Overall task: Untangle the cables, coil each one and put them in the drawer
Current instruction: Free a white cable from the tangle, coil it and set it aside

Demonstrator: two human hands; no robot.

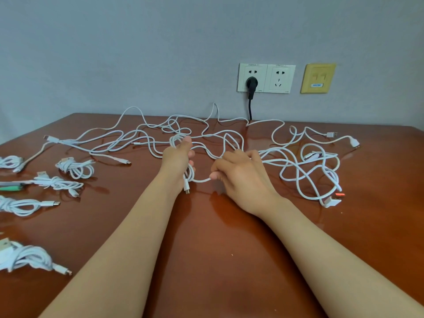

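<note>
A tangle of white cables [229, 138] sprawls across the far half of the brown table [206, 249]. My left hand [176, 161] grips a small coil of one white cable [188, 174], whose loops stick out above my fingers and whose plug hangs below my palm. My right hand [238, 177] pinches the same cable a short way to the right, where it runs on into the tangle. Several coiled white cables lie at the left: one bundle [75, 167], another [57, 183], a third [20, 206] and a larger one [29, 259]. No drawer is in view.
A black plug and cord [251, 88] hang from the wall socket behind the table. A loose heap of cable with an orange-tipped USB plug [332, 199] lies at the right. A green object [11, 188] pokes in at the left edge.
</note>
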